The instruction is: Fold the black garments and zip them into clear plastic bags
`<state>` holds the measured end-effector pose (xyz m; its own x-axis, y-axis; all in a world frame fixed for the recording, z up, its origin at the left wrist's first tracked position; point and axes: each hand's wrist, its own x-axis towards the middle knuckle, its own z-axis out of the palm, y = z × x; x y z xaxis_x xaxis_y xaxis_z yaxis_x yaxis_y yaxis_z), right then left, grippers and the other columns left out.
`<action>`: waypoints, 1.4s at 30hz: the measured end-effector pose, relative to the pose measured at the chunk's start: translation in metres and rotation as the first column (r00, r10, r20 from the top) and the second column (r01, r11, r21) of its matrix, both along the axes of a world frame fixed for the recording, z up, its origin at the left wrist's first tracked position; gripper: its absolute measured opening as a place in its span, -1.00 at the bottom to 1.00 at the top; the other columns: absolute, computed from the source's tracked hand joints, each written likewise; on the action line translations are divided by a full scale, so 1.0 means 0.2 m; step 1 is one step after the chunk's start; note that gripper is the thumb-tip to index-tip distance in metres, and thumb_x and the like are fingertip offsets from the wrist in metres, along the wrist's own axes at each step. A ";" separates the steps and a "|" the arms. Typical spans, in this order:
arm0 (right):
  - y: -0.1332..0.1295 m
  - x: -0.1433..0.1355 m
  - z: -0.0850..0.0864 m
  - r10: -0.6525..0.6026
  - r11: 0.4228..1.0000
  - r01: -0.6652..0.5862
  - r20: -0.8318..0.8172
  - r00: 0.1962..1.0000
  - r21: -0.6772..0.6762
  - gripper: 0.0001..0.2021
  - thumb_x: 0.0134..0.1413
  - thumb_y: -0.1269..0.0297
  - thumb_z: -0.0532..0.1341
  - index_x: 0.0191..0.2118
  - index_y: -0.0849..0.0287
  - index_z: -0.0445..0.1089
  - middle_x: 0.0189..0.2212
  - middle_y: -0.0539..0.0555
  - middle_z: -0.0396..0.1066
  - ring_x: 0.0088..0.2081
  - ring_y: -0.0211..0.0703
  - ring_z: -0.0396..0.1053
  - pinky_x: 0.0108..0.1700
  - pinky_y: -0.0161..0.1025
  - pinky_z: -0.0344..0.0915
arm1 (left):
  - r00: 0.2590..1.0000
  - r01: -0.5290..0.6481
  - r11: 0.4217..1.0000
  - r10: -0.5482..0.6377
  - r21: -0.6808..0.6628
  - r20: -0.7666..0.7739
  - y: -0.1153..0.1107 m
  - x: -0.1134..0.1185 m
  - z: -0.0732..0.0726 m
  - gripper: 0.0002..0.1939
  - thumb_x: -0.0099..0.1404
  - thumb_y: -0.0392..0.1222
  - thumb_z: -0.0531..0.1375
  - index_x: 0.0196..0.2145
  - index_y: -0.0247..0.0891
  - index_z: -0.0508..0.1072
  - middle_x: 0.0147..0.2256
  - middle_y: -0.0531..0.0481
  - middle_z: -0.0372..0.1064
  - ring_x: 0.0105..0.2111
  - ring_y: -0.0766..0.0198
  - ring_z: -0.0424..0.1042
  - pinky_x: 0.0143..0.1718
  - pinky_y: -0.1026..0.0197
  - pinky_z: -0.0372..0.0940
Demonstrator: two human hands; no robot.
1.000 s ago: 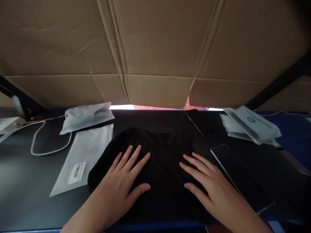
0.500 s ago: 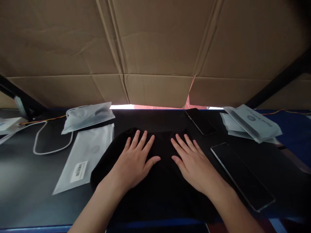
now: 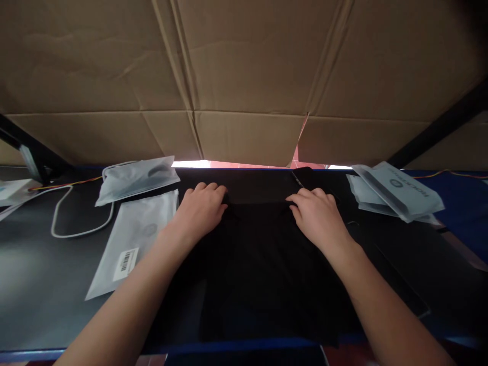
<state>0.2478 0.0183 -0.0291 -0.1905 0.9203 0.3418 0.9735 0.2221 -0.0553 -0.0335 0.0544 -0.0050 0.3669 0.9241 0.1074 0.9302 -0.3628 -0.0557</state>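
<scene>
A black cloth (image 3: 259,254) lies spread on the dark table, its far edge running between my two hands. My left hand (image 3: 203,206) is closed on the cloth's far left corner, thumb and fingers pinched together. At the far right corner my right hand (image 3: 314,211) pinches the cloth in the same way, just in front of a black phone (image 3: 305,175) that it partly hides. A larger phone (image 3: 404,284) lies to the right, its near corner showing; the cloth seems to overlap part of it.
Two frosted bags (image 3: 139,180) (image 3: 131,239) lie on the left beside a white cable (image 3: 82,235). More frosted bags (image 3: 404,190) are stacked at the right. Cardboard (image 3: 244,66) stands behind the table, with dark metal bars (image 3: 430,129) at the sides.
Both hands, flat with spread fingers before, have moved outward and away from me and closed on the cloth. The cloth's far edge is now straighter and wider, and covers more of the larger phone.
</scene>
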 end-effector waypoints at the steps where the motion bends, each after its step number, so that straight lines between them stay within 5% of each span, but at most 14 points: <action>1: -0.01 0.01 0.01 0.001 1.000 -0.001 -0.004 1.000 0.020 -0.76 0.38 0.46 0.23 -0.05 0.11 0.66 -0.14 0.15 0.66 -0.11 0.19 0.45 -0.05 0.12 0.38 | 1.000 0.009 1.000 -0.009 0.018 0.003 0.00 0.00 0.01 -0.68 0.45 -0.28 0.22 0.11 -0.26 0.59 0.01 -0.23 0.61 0.00 -0.18 0.54 -0.11 -0.07 0.43; 5: -0.14 0.05 0.05 0.030 0.993 -0.024 -0.048 0.998 0.115 -0.81 0.45 0.37 0.23 -0.05 0.06 0.63 -0.10 0.10 0.62 -0.02 0.15 0.42 0.01 0.09 0.34 | 0.997 0.061 0.992 -0.065 0.108 0.031 -0.10 -0.04 0.08 -0.83 0.51 -0.26 0.15 -0.09 -0.19 0.56 -0.09 -0.14 0.56 -0.06 -0.10 0.46 -0.13 -0.05 0.31; 8: -0.29 0.11 0.02 0.138 0.982 -0.126 -0.083 0.987 0.142 -0.82 0.47 0.32 0.23 -0.04 0.03 0.61 -0.07 0.08 0.59 0.01 0.12 0.44 0.06 0.10 0.35 | 0.988 0.128 0.980 -0.140 0.150 0.067 -0.24 -0.12 0.07 -0.78 0.57 -0.21 0.07 -0.20 -0.13 0.51 -0.16 -0.09 0.52 -0.14 -0.06 0.40 -0.17 -0.06 0.23; 14: -0.46 0.20 -0.09 0.137 0.980 -0.166 -0.239 0.961 -0.109 -0.73 0.54 0.13 0.20 0.19 -0.09 0.55 0.09 0.10 0.53 0.10 0.11 0.48 0.16 0.20 0.45 | 0.957 0.210 0.974 -0.223 0.086 0.184 -0.39 -0.28 -0.11 -0.71 0.61 -0.19 -0.01 -0.21 -0.13 0.47 -0.29 -0.02 0.49 -0.30 0.03 0.42 -0.27 -0.01 0.22; 18: -0.56 0.22 -0.04 0.061 0.990 -0.098 -0.323 0.945 -0.101 -0.68 0.51 0.02 0.20 0.26 -0.28 0.49 0.26 0.05 0.46 0.27 0.17 0.44 0.25 0.27 0.49 | 0.950 0.156 0.988 -0.149 -0.004 0.273 -0.47 -0.30 -0.05 -0.74 0.61 -0.08 0.04 -0.15 -0.11 0.51 -0.23 -0.01 0.53 -0.27 0.05 0.50 -0.22 -0.01 0.35; 21: -0.71 0.26 -0.02 0.069 0.966 -0.138 -0.294 0.953 -0.220 -0.54 0.32 -0.07 0.37 0.29 -0.39 0.46 0.43 0.01 0.31 0.31 0.27 0.44 0.13 0.21 0.63 | 0.912 0.221 0.970 -0.168 -0.105 0.374 -0.60 -0.29 0.00 -0.80 0.54 0.00 0.20 0.00 -0.01 0.57 -0.11 0.00 0.58 -0.16 0.06 0.57 -0.14 0.04 0.44; 26: -0.88 0.28 -0.10 0.149 0.879 -0.250 -0.265 0.953 -0.405 -0.45 0.10 0.14 0.50 0.21 -0.42 0.53 0.50 -0.05 0.25 0.33 0.34 0.44 -0.11 0.02 0.74 | 0.862 0.424 0.880 -0.320 -0.213 0.394 -0.77 -0.27 -0.09 -0.57 0.29 -0.10 0.43 0.11 0.12 0.58 0.03 0.03 0.58 -0.09 0.07 0.58 -0.14 0.12 0.47; 31: -0.83 0.27 -0.06 0.087 0.891 -0.250 -0.397 0.914 -0.379 -0.85 0.39 0.15 0.30 -0.04 -0.23 0.62 0.21 0.04 0.55 0.14 0.12 0.60 0.04 -0.03 0.68 | 0.892 0.383 0.876 -0.267 -0.294 0.365 -0.76 -0.28 -0.03 -0.72 0.55 -0.23 0.11 -0.09 0.05 0.62 -0.11 0.05 0.61 -0.19 0.15 0.57 -0.13 0.12 0.44; 34: -0.75 0.23 0.00 -0.030 0.916 -0.180 -0.509 0.860 -0.358 -0.83 0.47 0.06 0.24 -0.02 -0.16 0.59 -0.03 0.05 0.63 -0.04 0.02 0.65 -0.09 -0.17 0.67 | 0.894 0.345 0.921 -0.263 -0.183 0.364 -0.69 -0.27 0.06 -0.70 0.60 -0.15 0.05 -0.08 0.02 0.61 -0.18 0.02 0.60 -0.23 0.12 0.57 -0.17 0.09 0.43; 37: -0.65 0.15 0.01 -0.134 0.966 0.005 -0.480 0.867 -0.259 -0.76 0.47 -0.02 0.25 0.05 -0.11 0.57 -0.03 0.09 0.63 -0.05 0.09 0.63 -0.12 -0.07 0.65 | 0.919 0.271 0.962 -0.257 -0.007 0.298 -0.57 -0.19 0.09 -0.71 0.59 -0.14 0.07 -0.06 -0.06 0.62 -0.15 -0.06 0.60 -0.23 0.03 0.57 -0.21 -0.01 0.46; 42: -0.52 0.00 -0.02 -0.061 0.997 0.076 -0.330 0.942 0.032 -0.62 0.48 0.01 0.22 0.27 -0.01 0.47 0.30 0.25 0.44 0.27 0.34 0.44 0.21 0.32 0.50 | 0.958 0.218 0.960 -0.245 0.179 0.148 -0.45 0.01 -0.04 -0.54 0.46 -0.40 0.10 0.18 -0.15 0.59 0.36 -0.26 0.41 0.36 -0.34 0.37 0.22 -0.47 0.39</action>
